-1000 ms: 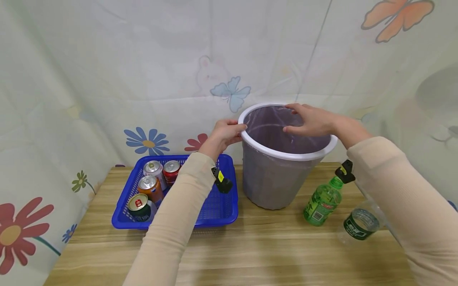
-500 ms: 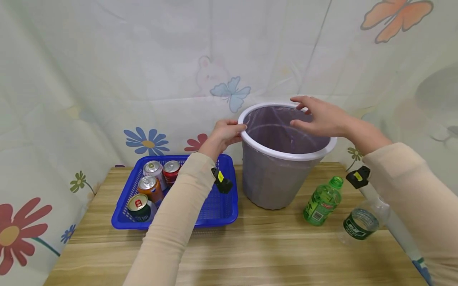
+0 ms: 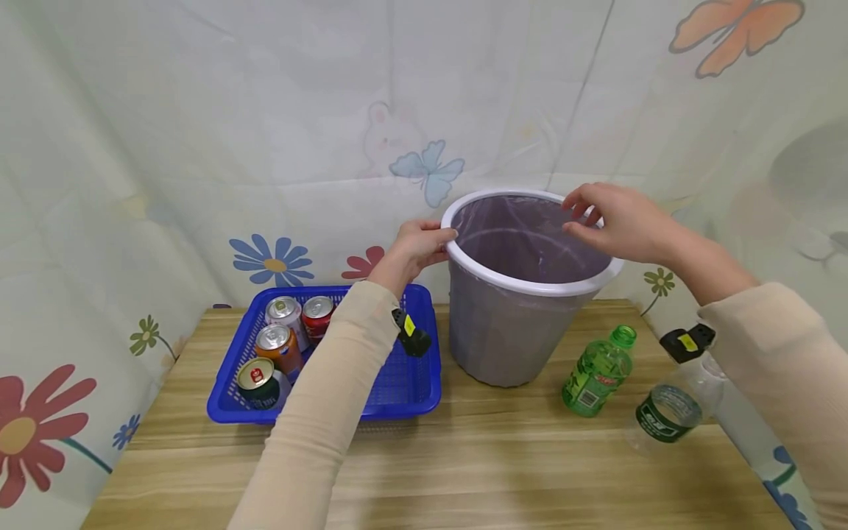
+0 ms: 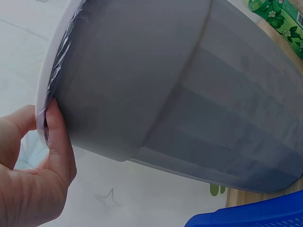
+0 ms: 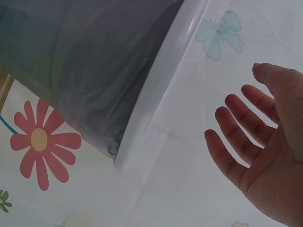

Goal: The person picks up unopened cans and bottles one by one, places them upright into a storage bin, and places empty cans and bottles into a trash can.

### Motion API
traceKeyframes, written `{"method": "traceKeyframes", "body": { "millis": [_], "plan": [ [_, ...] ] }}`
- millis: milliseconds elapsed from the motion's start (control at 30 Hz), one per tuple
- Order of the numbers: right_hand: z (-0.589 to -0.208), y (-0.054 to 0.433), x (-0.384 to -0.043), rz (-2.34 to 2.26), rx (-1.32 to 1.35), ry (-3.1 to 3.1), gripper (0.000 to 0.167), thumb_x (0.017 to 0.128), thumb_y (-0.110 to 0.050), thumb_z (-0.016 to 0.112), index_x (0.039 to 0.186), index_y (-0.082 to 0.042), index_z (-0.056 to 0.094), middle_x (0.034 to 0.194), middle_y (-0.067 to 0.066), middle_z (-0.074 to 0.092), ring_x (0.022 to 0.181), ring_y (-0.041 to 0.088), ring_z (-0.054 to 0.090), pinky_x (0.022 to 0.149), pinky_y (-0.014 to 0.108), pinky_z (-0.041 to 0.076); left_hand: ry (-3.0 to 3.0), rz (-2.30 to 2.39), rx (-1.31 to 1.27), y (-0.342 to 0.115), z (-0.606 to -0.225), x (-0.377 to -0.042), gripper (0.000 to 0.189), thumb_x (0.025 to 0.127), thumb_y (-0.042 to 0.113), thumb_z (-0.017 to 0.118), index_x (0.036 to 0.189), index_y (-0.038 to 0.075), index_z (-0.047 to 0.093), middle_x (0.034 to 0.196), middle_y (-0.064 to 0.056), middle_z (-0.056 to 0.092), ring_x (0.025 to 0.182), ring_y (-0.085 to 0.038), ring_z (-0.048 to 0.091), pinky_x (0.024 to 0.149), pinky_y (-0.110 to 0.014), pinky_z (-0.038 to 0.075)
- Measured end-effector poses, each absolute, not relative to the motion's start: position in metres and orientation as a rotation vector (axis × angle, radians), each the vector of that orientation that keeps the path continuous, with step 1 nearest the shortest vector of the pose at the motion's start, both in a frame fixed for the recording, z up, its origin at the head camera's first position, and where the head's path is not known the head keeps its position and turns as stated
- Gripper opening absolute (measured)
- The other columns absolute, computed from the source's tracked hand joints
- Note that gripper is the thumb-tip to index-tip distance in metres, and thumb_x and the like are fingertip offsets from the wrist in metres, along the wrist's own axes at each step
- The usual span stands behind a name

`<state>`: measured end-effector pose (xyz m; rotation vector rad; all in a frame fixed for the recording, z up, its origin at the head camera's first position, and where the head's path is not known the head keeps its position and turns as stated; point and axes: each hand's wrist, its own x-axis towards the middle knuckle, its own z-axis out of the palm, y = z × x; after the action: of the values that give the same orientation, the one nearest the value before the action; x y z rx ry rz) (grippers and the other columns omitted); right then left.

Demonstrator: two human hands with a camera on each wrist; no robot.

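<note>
A grey trash can (image 3: 503,338) with a white rim and a thin plastic bag lining it stands on the table. My left hand (image 3: 419,249) pinches the rim at its left side, thumb on top and fingers beneath, as the left wrist view also shows with the hand (image 4: 45,156) at the white rim (image 4: 42,94). Above the right side of the can's mouth hovers my right hand (image 3: 626,221), its fingers loosely bent and holding nothing. In the right wrist view that hand (image 5: 270,142) is apart from the rim (image 5: 156,90).
Left of the can sits a blue plastic basket (image 3: 433,368) with several drink cans (image 3: 278,350). A green bottle (image 3: 598,372) and a clear bottle with a green label (image 3: 669,416) stand to the right on the wooden table (image 3: 464,471). A printed curtain (image 3: 298,147) hangs behind.
My right hand has moved rightward, from over the middle of the can's mouth to above its right side. The left hand stays on the rim.
</note>
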<state>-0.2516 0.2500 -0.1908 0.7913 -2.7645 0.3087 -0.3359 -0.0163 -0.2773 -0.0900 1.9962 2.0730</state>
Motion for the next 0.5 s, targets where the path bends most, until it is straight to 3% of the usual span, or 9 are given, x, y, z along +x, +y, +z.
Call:
{"method": "traceKeyframes", "body": {
  "millis": [500],
  "plan": [
    [-0.206,0.271,-0.228,0.291,0.724,-2.717,0.020,0.085,-0.011,0.062,0.103,-0.003,0.058,0.097,0.008,0.062,0.080,0.019,0.058,0.067,0.036,0.048,1.996,2.068,-0.101,-0.015,-0.277,-0.334,0.045,0.084,0.012,0.066,0.125,0.002,0.049,0.105,-0.013,0.058,0.077,-0.019,0.062,0.076,-0.030,0.055]
  ]
}}
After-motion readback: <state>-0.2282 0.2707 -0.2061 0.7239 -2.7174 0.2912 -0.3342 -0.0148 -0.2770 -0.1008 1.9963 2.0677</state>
